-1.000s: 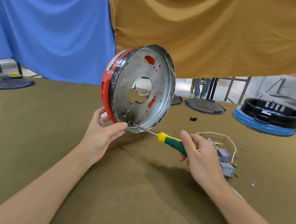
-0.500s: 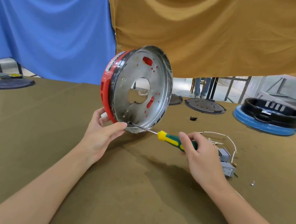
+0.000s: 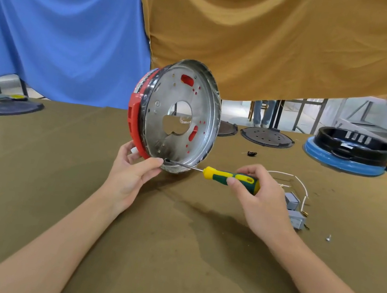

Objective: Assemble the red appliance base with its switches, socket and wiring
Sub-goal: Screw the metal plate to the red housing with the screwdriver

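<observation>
The red appliance base (image 3: 132,122) stands on edge on the table, its shiny metal inner plate (image 3: 183,109) facing right. My left hand (image 3: 133,172) grips its lower rim, thumb on the metal lip. My right hand (image 3: 257,201) holds a yellow-green screwdriver (image 3: 230,177) by the handle. Its shaft runs left, and the tip sits at the plate's lower edge beside my left thumb. Two grey switches (image 3: 294,211) with white wiring (image 3: 295,180) lie on the table behind my right hand.
A black ring on a blue base (image 3: 347,154) stands at the far right, with dark round discs (image 3: 266,137) behind and at the far left (image 3: 10,107). A small black part (image 3: 252,153) and a loose screw (image 3: 328,238) lie on the brown cloth. Blue and tan cloths hang behind.
The base has tilted slightly, its plate turning a little more to the right. My right hand shifted its hold on the screwdriver handle; the tip stays at the lower rim.
</observation>
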Motion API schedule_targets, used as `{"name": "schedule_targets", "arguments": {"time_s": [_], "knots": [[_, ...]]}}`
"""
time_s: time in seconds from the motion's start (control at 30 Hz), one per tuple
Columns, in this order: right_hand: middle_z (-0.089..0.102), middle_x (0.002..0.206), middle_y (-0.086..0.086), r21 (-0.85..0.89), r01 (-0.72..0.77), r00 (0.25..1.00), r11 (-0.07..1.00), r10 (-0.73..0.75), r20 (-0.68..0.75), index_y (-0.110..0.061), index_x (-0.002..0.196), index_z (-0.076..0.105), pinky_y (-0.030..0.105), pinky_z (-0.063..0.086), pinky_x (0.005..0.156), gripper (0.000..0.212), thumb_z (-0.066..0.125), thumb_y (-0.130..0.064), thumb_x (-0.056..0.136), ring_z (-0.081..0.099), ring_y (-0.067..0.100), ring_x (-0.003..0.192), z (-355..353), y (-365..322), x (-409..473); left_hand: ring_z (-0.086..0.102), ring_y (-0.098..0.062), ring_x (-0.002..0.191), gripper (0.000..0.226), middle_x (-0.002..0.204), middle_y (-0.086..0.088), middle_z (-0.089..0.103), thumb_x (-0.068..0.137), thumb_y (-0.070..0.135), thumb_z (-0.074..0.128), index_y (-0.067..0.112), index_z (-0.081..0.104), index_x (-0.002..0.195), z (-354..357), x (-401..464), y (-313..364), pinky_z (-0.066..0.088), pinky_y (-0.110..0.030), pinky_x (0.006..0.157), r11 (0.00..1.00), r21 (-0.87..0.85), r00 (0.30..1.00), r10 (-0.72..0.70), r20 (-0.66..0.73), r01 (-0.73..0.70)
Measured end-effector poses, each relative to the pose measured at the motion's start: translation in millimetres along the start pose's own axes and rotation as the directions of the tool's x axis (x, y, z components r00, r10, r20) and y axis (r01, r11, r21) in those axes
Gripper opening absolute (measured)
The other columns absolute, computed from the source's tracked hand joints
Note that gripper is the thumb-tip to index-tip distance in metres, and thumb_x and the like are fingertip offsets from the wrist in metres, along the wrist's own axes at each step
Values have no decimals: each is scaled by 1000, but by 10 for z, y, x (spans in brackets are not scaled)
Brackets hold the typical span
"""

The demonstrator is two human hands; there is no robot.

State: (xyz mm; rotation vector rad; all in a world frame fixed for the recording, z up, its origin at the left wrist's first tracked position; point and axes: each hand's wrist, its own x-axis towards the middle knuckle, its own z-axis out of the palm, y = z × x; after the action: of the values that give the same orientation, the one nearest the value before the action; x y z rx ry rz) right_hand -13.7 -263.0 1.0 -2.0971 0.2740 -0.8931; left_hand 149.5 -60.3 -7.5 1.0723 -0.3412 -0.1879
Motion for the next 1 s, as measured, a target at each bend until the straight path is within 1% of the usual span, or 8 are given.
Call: {"name": "schedule_targets", "arguments": {"time_s": [0.17, 0.3, 0.47, 0.6, 0.73, 0.8, 0.87, 1.0], "knots": [[64, 68, 10, -80, -112, 993, 991, 114, 31, -5, 83, 63, 15, 38, 51, 49, 44, -47, 100, 57, 0, 54, -9, 30, 0, 71, -19, 104, 61, 130, -5, 61, 81, -9, 72, 28, 52, 124, 7, -11, -12, 59, -27, 78, 995, 90, 998, 38, 55, -43], [56, 92, -1, 3, -101, 988, 995, 100, 116, -22, 99, 56, 15, 37, 63, 15, 62, -34, 94, 52, 3, 75, 13, 5, -3, 71, -18, 101, 56, 125, -6, 63, 81, -10, 71, 27, 52, 120, 5, 11, -6, 59, -29, 78, 999, 32, 1000, 26, 12, -26], [53, 103, 1, 69, -10, 994, 998, 3, 105, -26, 103, 51, 16, 40, 69, 24, 67, -15, 90, 51, 10, 86, 14, -41, -5, 72, -19, 99, 54, 115, -7, 68, 82, -12, 68, 21, 49, 121, -1, 23, -4, 61, -33, 82, 999, -35, 1000, -1, -23, 0], [60, 86, 2, 11, -45, 998, 999, 44, 37, -23, 93, 58, 14, 36, 55, 10, 66, -29, 93, 49, 3, 67, 1, 2, 8, 70, -21, 106, 58, 129, -10, 62, 82, -10, 70, 24, 49, 124, 8, -5, 20, 57, -36, 90, 998, 58, 1000, 22, 12, -22], [63, 70, 4, -74, -69, 994, 995, 75, 76, -18, 82, 62, 19, 37, 55, 36, 47, -45, 99, 64, 13, 67, 16, 10, -31, 70, -20, 103, 64, 133, -8, 59, 80, -9, 73, 24, 49, 130, 19, -34, 19, 57, -32, 84, 992, 114, 998, 54, 41, -58], [61, 77, 3, -72, -84, 991, 994, 91, 95, -19, 86, 60, 23, 40, 59, 32, 48, -46, 98, 63, 13, 71, 24, 12, -29, 70, -22, 105, 65, 134, -9, 59, 80, -9, 73, 22, 49, 131, 22, -30, 15, 57, -33, 84, 993, 105, 998, 50, 36, -54], [58, 91, 1, -23, -84, 993, 996, 86, 85, -24, 96, 56, 20, 39, 61, 13, 59, -36, 95, 55, 11, 78, 16, 6, -7, 71, -21, 104, 62, 134, -11, 59, 80, -9, 72, 22, 49, 128, 25, -25, 14, 57, -33, 84, 996, 73, 999, 40, 21, -41], [51, 103, 2, 40, -7, 996, 999, 3, 89, -26, 102, 50, 11, 38, 66, 24, 64, -13, 90, 50, 11, 86, 7, -19, 1, 73, -17, 96, 54, 121, -10, 65, 82, -11, 69, 22, 49, 119, 23, 0, 10, 60, -28, 75, 1000, -13, 1000, 11, -12, -11]]}}
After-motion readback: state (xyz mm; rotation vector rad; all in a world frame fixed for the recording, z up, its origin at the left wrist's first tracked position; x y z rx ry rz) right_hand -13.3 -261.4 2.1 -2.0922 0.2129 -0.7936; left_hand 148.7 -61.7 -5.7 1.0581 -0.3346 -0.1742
